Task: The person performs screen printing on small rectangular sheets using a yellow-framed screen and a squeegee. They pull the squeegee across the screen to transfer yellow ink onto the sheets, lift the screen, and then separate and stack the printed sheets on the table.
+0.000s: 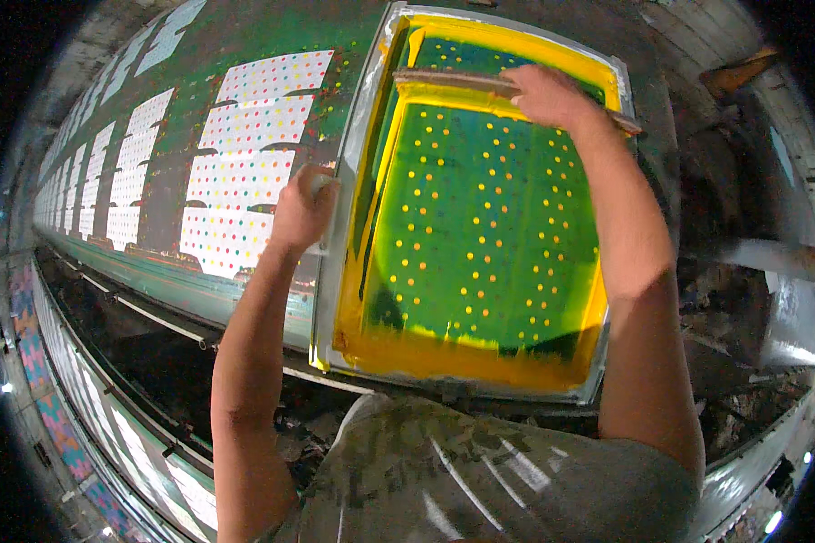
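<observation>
A screen-printing frame (331,299) with a metal border lies on the long table before me. Its green mesh (462,208) shows rows of small yellow and orange dots, and yellow ink (453,362) coats the mesh margins. Across the frame's far part lies a wooden squeegee (453,81). My right hand (551,96) is closed over the squeegee near its middle, with yellow ink along the near side of the bar. At the frame's left side, my left hand (304,208) is wrapped round a pale handle (321,185).
White cut pieces (235,172) printed with coloured dots lie in rows along the green table (272,317) to the left. A rail (145,312) runs along its near edge. Another table with white pieces (136,443) stands at lower left. Metal sheeting (792,317) is at right.
</observation>
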Available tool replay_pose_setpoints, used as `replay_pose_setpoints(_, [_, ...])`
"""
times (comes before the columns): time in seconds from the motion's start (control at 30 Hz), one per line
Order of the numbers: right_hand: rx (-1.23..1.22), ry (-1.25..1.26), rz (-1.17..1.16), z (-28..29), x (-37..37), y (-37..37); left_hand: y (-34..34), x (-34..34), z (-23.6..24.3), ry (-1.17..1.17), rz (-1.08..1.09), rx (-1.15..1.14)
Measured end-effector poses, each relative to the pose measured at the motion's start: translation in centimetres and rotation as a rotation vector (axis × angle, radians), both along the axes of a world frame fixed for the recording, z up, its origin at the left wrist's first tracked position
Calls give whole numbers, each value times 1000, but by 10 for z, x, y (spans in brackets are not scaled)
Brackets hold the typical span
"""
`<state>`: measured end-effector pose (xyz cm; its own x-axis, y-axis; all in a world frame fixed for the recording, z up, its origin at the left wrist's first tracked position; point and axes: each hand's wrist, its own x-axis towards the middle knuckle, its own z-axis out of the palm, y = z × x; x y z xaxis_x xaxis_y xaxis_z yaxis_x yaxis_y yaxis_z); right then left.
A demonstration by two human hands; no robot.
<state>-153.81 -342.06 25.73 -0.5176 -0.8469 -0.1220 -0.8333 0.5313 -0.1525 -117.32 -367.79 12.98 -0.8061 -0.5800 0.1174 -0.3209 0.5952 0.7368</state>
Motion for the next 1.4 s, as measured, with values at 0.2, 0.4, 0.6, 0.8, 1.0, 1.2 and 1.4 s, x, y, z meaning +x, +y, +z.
replay_pose_setpoints(0.2, [-14,-20,-9,-12,114,50,1,0,1,19,54,-79])
replay_pose_setpoints(0.4, [40,-5,5,-13,235,96,-2,1,-4,81,80,-170])
replay_pose_setpoints(0.6, [-5,-16,-35,-22,344,138,-4,4,-11,100,82,-86])
replay_pose_setpoints(0.8, [-98,97,-21,-39,412,168,23,24,-18,122,194,-28])
replay_pose_setpoints(1.0, [-110,-74,93,-46,423,194,44,50,-18,124,248,-23])
replay_pose_setpoints(1.2, [-185,-203,119,-42,412,228,49,47,-39,192,373,-87])
replay_pose_setpoints(1.4, [-491,332,-596,-59,333,316,53,43,-50,311,398,-17])
